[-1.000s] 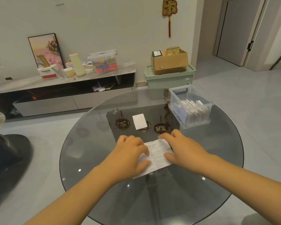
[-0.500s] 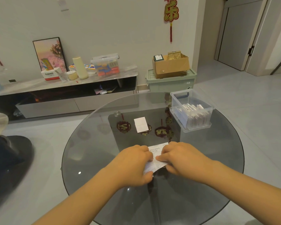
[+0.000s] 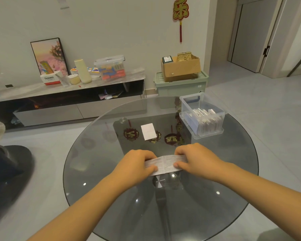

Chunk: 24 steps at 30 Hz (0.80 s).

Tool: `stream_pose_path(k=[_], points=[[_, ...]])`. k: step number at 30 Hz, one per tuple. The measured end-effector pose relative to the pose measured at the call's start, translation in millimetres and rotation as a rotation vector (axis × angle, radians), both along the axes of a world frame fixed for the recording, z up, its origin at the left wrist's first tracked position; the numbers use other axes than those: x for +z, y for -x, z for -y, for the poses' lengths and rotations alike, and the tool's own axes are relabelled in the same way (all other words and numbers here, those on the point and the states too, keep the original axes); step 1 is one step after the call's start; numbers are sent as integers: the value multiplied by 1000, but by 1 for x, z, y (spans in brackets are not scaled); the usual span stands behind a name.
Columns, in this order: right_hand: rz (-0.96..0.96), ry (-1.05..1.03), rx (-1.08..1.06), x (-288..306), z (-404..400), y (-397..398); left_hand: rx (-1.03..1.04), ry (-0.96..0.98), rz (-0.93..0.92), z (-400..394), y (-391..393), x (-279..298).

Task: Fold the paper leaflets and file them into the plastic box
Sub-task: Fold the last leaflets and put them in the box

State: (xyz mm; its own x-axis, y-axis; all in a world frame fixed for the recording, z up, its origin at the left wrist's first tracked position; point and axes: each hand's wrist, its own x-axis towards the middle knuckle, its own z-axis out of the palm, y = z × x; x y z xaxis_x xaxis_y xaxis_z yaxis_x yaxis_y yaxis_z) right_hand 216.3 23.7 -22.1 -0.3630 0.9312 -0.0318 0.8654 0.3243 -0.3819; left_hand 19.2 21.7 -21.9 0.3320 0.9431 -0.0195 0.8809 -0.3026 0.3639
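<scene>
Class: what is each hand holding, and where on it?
Both hold one leaflet: left hand pinches its left end, right hand its right end.

The counter (image 3: 97, 164) is smoked glass, glossy and smooth, throwing back ceiling lights as bright spots. The leaflet (image 3: 164, 165) is thin matt paper with fine print, and the small white sheet (image 3: 148, 131) beyond it is plain matt paper too. The box (image 3: 202, 117) is clear, shiny plastic, its folded papers showing through the walls. Farther off, a carton (image 3: 182, 68) is dull brown cardboard, and the floor (image 3: 276, 108) is pale, polished tile.
</scene>
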Motion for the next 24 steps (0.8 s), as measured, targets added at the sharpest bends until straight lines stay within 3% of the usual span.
stream_pose_path(k=[5, 11, 14, 18, 24], points=[[-6, 40, -68, -8, -6, -1, 2, 36, -15, -7, 5, -9], [115, -326, 201, -6, 5, 8, -45, 26, -28, -7, 10, -6], [170, -194, 233, -4, 16, 15, -72, 48, -44, -3, 6, -5], [304, -121, 258, -3, 11, 7, -128, 158, 80, 6, -2, 3], [302, 96, 308, -2, 10, -3, -256, 244, -11, 5, 6, 5]])
